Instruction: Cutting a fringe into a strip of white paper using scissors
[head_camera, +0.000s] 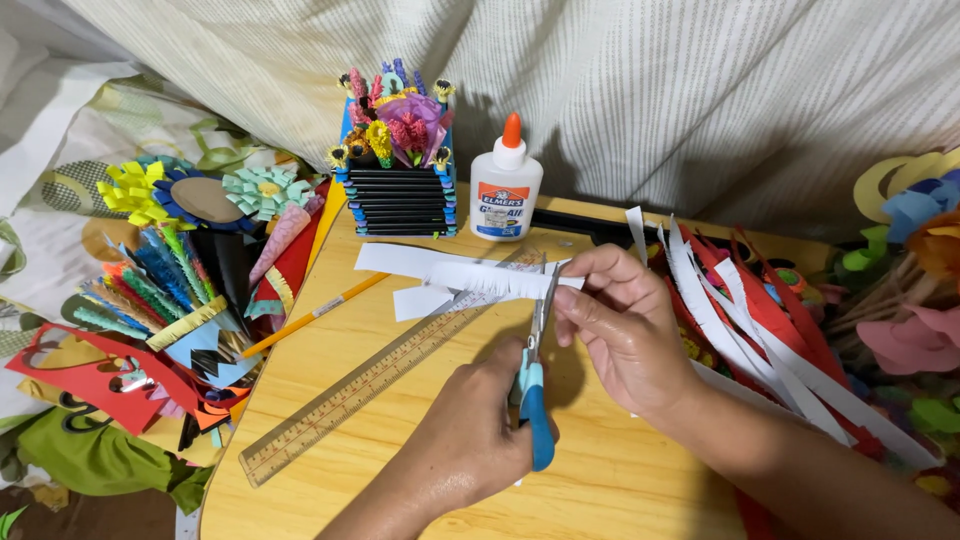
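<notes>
A white strip (480, 278), already fringed, is pinched over the table (620, 480) by the right hand (625, 325); scissors (535, 370) are gripped in the left hand (480, 440) (blades nearly closed). A deeper cut could sever the fringe or nick fingertips (563, 300)

A small wooden table (620, 480) with a rounded front corner carries the things. A long ruler (370, 385) lies on it slantwise, from the front left toward the middle. Next to it, a yellow pencil (315, 313) lies at the left edge. Some white paper pieces (420, 300) rest flat near the middle. At the back stands a white glue bottle (506, 188) with an orange cap, and just left of it a black box (400, 200) filled with coloured paper flowers. Red and white paper strips (770, 340) are heaped on the right side.
</notes>
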